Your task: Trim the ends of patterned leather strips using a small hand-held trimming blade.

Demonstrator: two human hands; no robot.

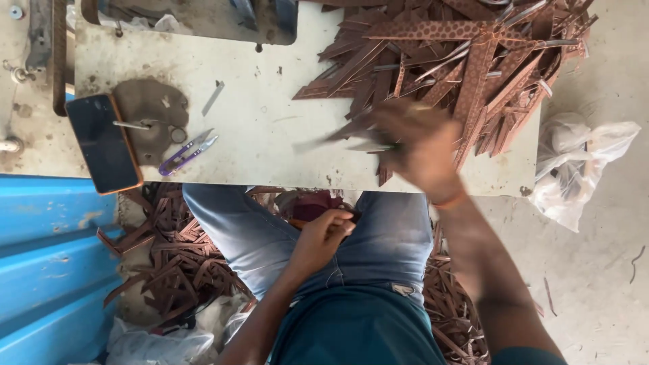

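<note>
The right hand (422, 152) is reaching over the table (270, 135), blurred by motion; it is pinching a thin strip (351, 140) at the near edge of the pile of brown perforated strips (466, 67), though the exact grip cannot be made out. The left hand (326, 233) is resting closed in the lap, between the jeans-clad thighs (243, 236), its fingers curled on a dark red piece (314, 206); what that piece is cannot be told. Further left on the table, purple-handled thread snips (186, 153) are lying near a dark smartphone (103, 143). Brown strip offcuts (169, 257) are littering the floor under the table. A white plastic bag (574, 165) is lying on the floor at the right.
</note>
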